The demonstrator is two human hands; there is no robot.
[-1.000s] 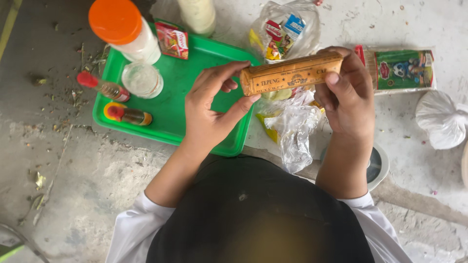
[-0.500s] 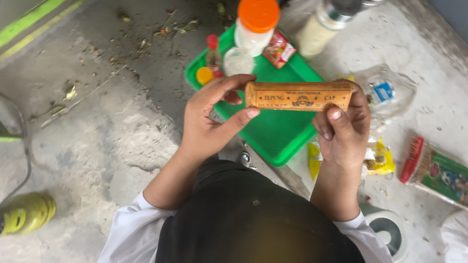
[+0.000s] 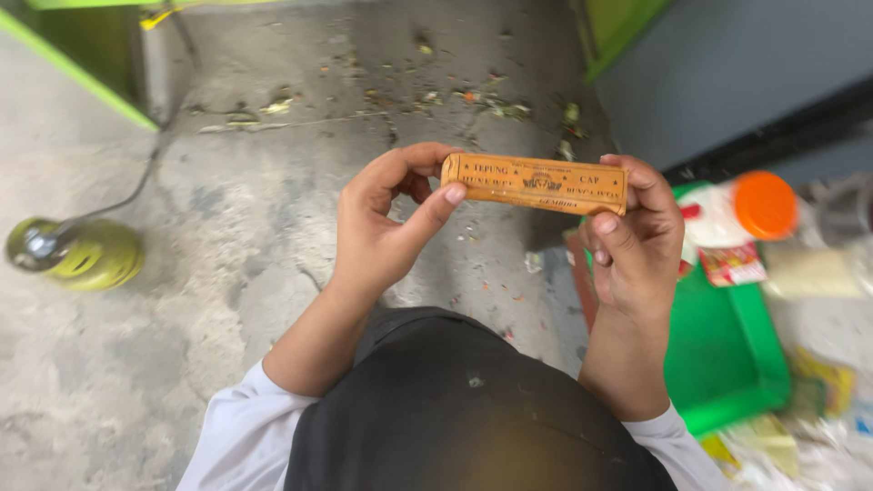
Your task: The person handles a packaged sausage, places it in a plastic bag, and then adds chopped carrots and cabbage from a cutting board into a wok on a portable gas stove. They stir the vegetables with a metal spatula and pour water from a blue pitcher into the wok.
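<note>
A long, flat orange-brown paper packet (image 3: pixel 535 182) with dark print is held level in front of me, above my lap. My left hand (image 3: pixel 386 223) pinches its left end between thumb and fingers. My right hand (image 3: pixel 637 241) grips its right end, thumb on the near side. Below them is my dark apron and white sleeves.
A green tray (image 3: pixel 727 364) sits at the right with a white jar with an orange lid (image 3: pixel 750 209) and a small red packet (image 3: pixel 732 265). Plastic-wrapped packets (image 3: pixel 818 391) lie past it. A yellow-green gas cylinder (image 3: pixel 77 253) stands at the left on the littered concrete floor.
My view has swung left: the tray and jars have slid to the right edge and the gas cylinder has come into view. Both hands still hold the packet, now raised a little.
</note>
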